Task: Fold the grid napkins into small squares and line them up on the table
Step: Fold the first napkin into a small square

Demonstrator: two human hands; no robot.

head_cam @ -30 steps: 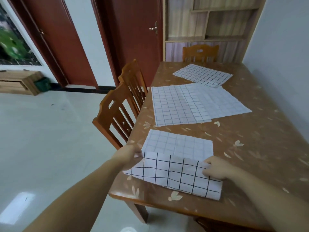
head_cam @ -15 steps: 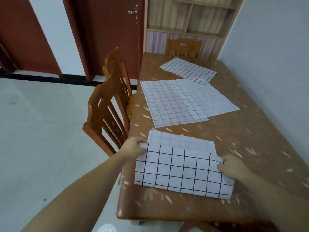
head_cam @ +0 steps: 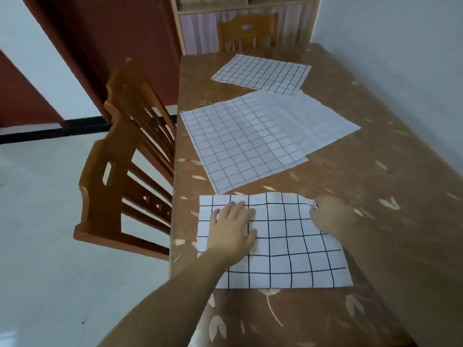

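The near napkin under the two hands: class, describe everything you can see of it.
The near napkin is white cloth with a bold black grid, folded over into a rectangle and lying flat near the table's front edge. Its far edge ripples slightly. The left hand rests on its left part with fingers spread; the right hand touches its far right corner. It lies apart from the other napkins.

Home dining room: wooden dining table with leaf-print cover, wooden slat-back chairs beside it, red-brown doors and curtained shelf cabinet behind it, tiled floor.
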